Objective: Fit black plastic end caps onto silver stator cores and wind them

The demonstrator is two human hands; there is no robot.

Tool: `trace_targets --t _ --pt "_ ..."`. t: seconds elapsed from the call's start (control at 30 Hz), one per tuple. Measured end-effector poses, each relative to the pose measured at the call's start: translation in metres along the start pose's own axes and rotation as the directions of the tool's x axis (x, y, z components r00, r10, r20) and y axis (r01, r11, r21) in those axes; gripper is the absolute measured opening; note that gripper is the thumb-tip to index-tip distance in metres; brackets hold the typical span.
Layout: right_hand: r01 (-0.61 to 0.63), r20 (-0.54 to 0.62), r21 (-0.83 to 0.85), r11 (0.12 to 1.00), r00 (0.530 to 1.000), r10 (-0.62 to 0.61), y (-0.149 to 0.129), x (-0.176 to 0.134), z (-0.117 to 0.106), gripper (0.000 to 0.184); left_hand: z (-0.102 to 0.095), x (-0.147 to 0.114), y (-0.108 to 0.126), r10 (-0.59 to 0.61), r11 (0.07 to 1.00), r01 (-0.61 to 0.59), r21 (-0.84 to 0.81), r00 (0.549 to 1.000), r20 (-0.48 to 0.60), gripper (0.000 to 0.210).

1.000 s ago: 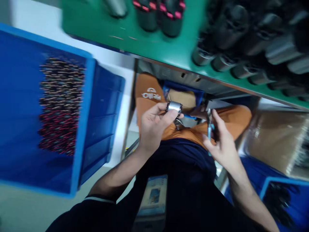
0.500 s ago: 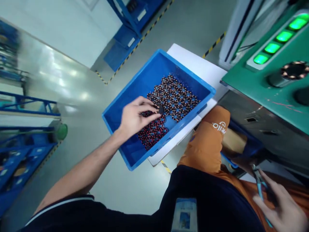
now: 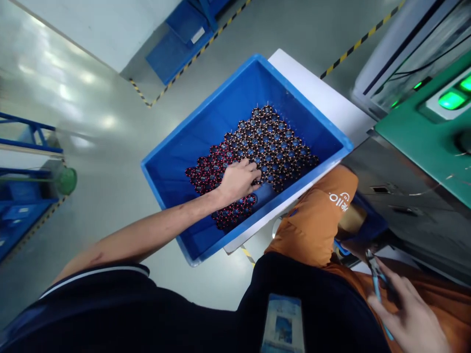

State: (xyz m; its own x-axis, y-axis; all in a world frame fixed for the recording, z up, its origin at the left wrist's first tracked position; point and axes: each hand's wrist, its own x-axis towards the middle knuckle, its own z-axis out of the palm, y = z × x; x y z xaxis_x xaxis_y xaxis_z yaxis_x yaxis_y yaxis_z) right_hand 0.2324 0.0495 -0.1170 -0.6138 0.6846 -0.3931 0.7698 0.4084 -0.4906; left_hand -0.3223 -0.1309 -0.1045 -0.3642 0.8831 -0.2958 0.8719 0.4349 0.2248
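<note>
Inside a blue plastic bin (image 3: pixel 162 147), several ring-shaped wound stators (image 3: pixel 279 142) lie packed in rows, some with copper-brown wire and some with red. My left hand (image 3: pixel 239 181) reaches down among them, its fingers curled around a stator at the border of the two colours. That stator is mostly hidden beneath the fingers. Low on the right, beside my thigh, my right hand (image 3: pixel 408 304) is closed on blue-handled cutting pliers (image 3: pixel 376 282), their jaws pointing up and away from me.
A white board or tabletop (image 3: pixel 312 88) lies under the bin. To the right stands a green machine panel (image 3: pixel 415 127) with lit green buttons. My orange-covered knee (image 3: pixel 320 211) is close to the bin's near side. Blue racks (image 3: pixel 29 196) stand at the left.
My left hand has moved slightly right and down onto the stators, taking the dark round part in its fingertips down with it. The view has shifted; my right hand still holds the pliers.
</note>
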Motion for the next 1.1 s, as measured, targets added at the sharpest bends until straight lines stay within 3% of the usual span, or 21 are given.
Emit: trace_targets --t 0.13,0.23,0.27,0.3,0.33,0.4,0.5,0.53,0.57,0.63,0.7,0.8,0.87,0.93,1.03,1.1 --pt "-0.024 0.033 0.099 0.995 0.999 0.021 -0.032 0.001 -0.002 0.062 -0.014 -0.005 0.005 0.040 0.999 -0.042 -0.013 0.994 -0.101 0.036" --pt "-0.029 -0.015 0.187 0.982 0.999 0.032 -0.052 -0.005 0.001 0.059 -0.038 0.005 0.011 0.106 0.986 -0.138 -0.088 0.948 -0.301 0.046" --pt "-0.034 -0.031 0.189 0.981 0.999 0.040 -0.056 -0.006 0.004 0.060 -0.048 0.015 0.017 0.159 0.960 -0.245 -0.135 0.875 -0.457 0.051" --pt "-0.038 -0.045 0.187 0.982 0.998 0.047 -0.059 -0.007 0.006 0.063 -0.058 0.026 0.028 0.234 0.921 -0.361 -0.144 0.810 -0.537 0.052" --pt "-0.040 -0.058 0.183 0.982 0.997 0.051 -0.060 -0.008 0.008 0.065 -0.069 0.039 0.045 0.309 0.863 -0.488 -0.132 0.715 -0.628 0.054" --pt "-0.033 -0.080 0.181 0.983 0.996 0.048 -0.061 -0.010 0.010 0.069 -0.091 0.064 0.093 0.421 0.766 -0.640 -0.063 0.573 -0.703 0.049" --pt "0.015 -0.099 0.202 0.979 0.995 0.005 -0.060 -0.019 0.005 0.073 -0.118 0.095 0.187 0.614 0.621 -0.780 0.078 0.422 -0.667 0.037" --pt "0.033 -0.108 0.212 0.977 0.994 -0.010 -0.059 -0.024 0.003 0.074 -0.123 0.104 0.217 0.666 0.587 -0.804 0.100 0.409 -0.624 0.038" --pt "0.047 -0.118 0.224 0.973 0.993 -0.020 -0.058 -0.029 0.000 0.074 -0.125 0.113 0.244 0.694 0.574 -0.814 0.089 0.426 -0.580 0.040" --pt "0.050 -0.136 0.251 0.967 0.991 -0.016 -0.053 -0.042 -0.003 0.075 -0.123 0.129 0.284 0.691 0.597 -0.802 0.011 0.507 -0.515 0.041" --pt "0.023 -0.146 0.280 0.960 0.989 0.019 -0.046 -0.056 -0.004 0.074 -0.114 0.144 0.302 0.644 0.635 -0.768 -0.084 0.587 -0.492 0.038" --pt "-0.036 -0.149 0.323 0.946 0.985 0.088 -0.034 -0.074 0.001 0.072 -0.102 0.165 0.301 0.619 0.660 -0.742 -0.123 0.628 -0.472 0.036" --pt "-0.061 -0.159 0.352 0.934 0.979 0.124 -0.027 -0.081 0.006 0.070 -0.104 0.171 0.294 0.638 0.661 -0.746 -0.081 0.616 -0.462 0.041" --pt "-0.065 -0.177 0.380 0.923 0.974 0.142 -0.024 -0.082 0.010 0.069 -0.116 0.164 0.292 0.643 0.660 -0.751 -0.006 0.569 -0.513 0.044" --pt "-0.026 -0.226 0.423 0.906 0.965 0.134 -0.026 -0.077 0.008 0.064 -0.141 0.121 0.306 0.607 0.617 -0.785 0.062 0.424 -0.672 0.042" --pt "0.023 -0.278 0.456 0.890 0.953 0.118 -0.032 -0.074 0.001 0.061 -0.147 0.078 0.324 0.579 0.535 -0.844 -0.032 0.395 -0.713 0.037"
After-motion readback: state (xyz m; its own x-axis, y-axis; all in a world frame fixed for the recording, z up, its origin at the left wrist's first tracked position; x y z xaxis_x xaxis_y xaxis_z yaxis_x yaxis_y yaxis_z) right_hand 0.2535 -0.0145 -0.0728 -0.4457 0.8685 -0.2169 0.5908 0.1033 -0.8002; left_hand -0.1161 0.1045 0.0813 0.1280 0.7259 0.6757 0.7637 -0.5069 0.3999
